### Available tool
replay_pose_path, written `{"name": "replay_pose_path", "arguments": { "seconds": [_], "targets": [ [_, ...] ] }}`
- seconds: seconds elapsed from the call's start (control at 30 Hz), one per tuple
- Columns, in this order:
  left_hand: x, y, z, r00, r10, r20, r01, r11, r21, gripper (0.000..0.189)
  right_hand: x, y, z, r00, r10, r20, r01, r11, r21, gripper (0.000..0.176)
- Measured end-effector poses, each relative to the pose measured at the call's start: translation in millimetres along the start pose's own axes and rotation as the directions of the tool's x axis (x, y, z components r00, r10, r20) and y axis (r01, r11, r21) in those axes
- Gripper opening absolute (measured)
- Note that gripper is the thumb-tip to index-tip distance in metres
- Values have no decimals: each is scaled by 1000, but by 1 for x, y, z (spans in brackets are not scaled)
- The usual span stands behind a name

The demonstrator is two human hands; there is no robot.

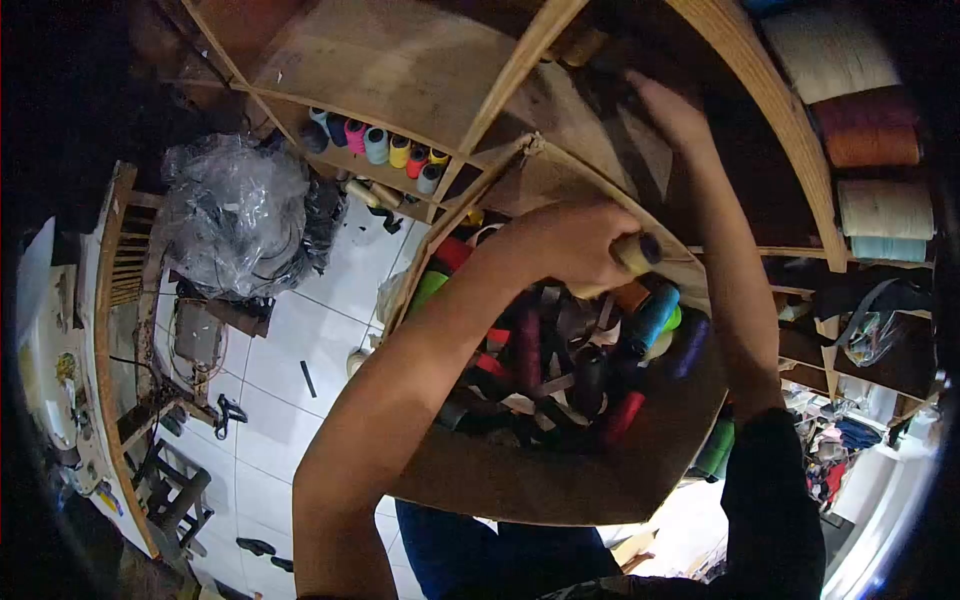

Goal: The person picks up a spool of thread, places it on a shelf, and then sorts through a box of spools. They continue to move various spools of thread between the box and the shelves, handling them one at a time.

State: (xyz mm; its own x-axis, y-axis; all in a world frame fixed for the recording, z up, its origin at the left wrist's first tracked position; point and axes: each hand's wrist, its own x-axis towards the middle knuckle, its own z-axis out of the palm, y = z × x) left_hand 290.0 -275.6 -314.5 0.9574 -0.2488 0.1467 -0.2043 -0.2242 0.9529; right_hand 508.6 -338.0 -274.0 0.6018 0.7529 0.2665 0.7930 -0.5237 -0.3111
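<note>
My left hand [590,245] is closed around a pale yellow thread spool [636,254] above an open cardboard box [530,490]. Inside the box lie many thread spools, among them a blue spool [655,315], a red spool [624,415] and a purple spool [692,348], jumbled with dark strips. My right hand [672,112] is raised into a dark wooden shelf compartment beyond the box. Its fingers fade into shadow, so their grip is hidden. Near it in the shelf is a dim brownish spool [583,47].
Several colourful spools stand in a row on the left shelf [375,145]. Large thread cones [885,208] line the right shelf. Clear plastic bags [240,210] are heaped at left, above a white tiled floor [290,345]. A wooden stool [180,500] stands lower left.
</note>
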Motion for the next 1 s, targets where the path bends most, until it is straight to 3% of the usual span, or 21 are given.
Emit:
{"name": "replay_pose_path", "arguments": {
  "seconds": [0.03, 0.07, 0.1, 0.13, 0.17, 0.23, 0.3, 0.33, 0.43, 0.47, 0.57, 0.6, 0.7, 0.73, 0.8, 0.87, 0.9, 0.97, 1.0],
  "targets": [
    [0, 6, -5, 999, 18, -45, -22, 996, -91, 46, -26, -38, -25, 991, 122, 48, -128, 979, 157, 36],
    [0, 19, -15, 995, 34, -91, -50, 982, -183, 51, -44, -65, -52, 918, 306, 251, -385, 839, 385, 37],
    [1, 27, -19, 989, 47, -137, -84, 959, -272, 55, -64, -65, -62, 923, 275, 270, -380, 756, 533, 39],
    [9, 14, -10, 959, 112, -259, -223, 862, -455, 61, -81, -62, -73, 930, 240, 278, -366, 650, 666, 41],
    [-1, 28, -18, 968, 2, -252, -146, 820, -554, 59, -95, -64, -84, 970, 84, 228, -214, 741, 637, 51],
    [2, 22, -20, 923, 22, -384, -226, 838, -497, 56, -122, -64, -97, 961, -11, 278, -193, 691, 696, 56],
    [-1, 18, -26, 944, 45, -326, -184, 894, -409, 53, -130, -69, -105, 916, -25, 400, -280, 674, 683, 57],
    [-2, 18, -26, 955, 53, -293, -163, 916, -366, 52, -134, -74, -102, 934, 2, 358, -247, 728, 639, 56],
    [-5, 23, -24, 976, 18, -217, -65, 975, -212, 49, -129, -99, -108, 889, 26, 457, -172, 944, 281, 54],
    [-5, 23, -25, 987, -46, -156, 18, 984, -176, 51, -130, -99, -102, 919, -19, 393, -97, 957, 273, 50],
    [-7, 21, -24, 988, -36, -151, -1, 972, -235, 52, -124, -91, -102, 843, 190, 504, -401, 846, 352, 47],
    [-8, 17, -25, 974, 42, -223, -81, 982, -171, 54, -121, -83, -99, 868, 229, 441, -426, 800, 422, 42],
    [-8, 21, -29, 946, -174, -273, 108, 965, -238, 47, -107, -57, -101, 878, 350, 327, -468, 476, 745, 36],
    [-7, 21, -31, 946, -171, -274, 78, 944, -321, 51, -103, -48, -101, 859, 408, 311, -478, 417, 773, 34],
    [-10, 21, -38, 956, -194, -222, 166, 976, -140, 50, -96, -35, -98, 805, 522, 284, -481, 293, 826, 31],
    [-13, 18, -37, 959, -184, -216, 191, 982, 13, 45, -84, -25, -89, 888, 451, 94, -323, 464, 825, 30],
    [-16, 9, -30, 966, -202, -164, 233, 951, 203, 40, -74, -19, -82, 915, 403, 1, -239, 541, 807, 30],
    [-19, -7, -17, 963, -261, -72, 255, 788, 561, 31, -47, -5, -67, 946, 296, -134, -153, 770, 620, 31],
    [-24, 15, -20, 898, -438, -37, 354, 670, 653, 27, -30, 2, -56, 957, 230, -178, -120, 869, 479, 31]
  ]
}}
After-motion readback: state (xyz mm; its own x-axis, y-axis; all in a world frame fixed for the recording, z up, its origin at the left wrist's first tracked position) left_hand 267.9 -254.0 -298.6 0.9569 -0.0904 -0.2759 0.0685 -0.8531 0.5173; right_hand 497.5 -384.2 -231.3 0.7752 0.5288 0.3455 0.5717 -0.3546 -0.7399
